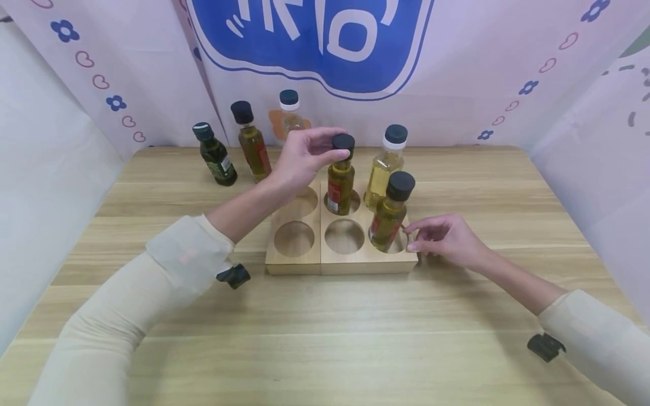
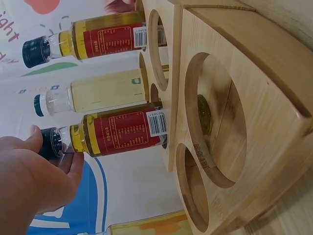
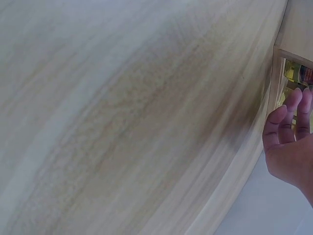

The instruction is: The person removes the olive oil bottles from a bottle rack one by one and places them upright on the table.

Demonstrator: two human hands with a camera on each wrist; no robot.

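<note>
You seem to be seating the bottle (image 1: 340,185): your left hand (image 1: 303,155) pinches its cap (image 1: 344,141) at the rack's (image 1: 360,267) back middle hole (image 1: 355,202). Your right hand (image 1: 449,239) is at the rack's right end, its grip unclear. Next calls for settling it upright, then releasing.

Smooth wooden rack (image 1: 368,267), glossy transparent bottle (image 1: 340,186), wood-grain tabletop (image 1: 355,344).

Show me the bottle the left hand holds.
The red-labelled bottle at the back middle of the rack: the left hand pinches its black cap; no other cap is touched.
</note>
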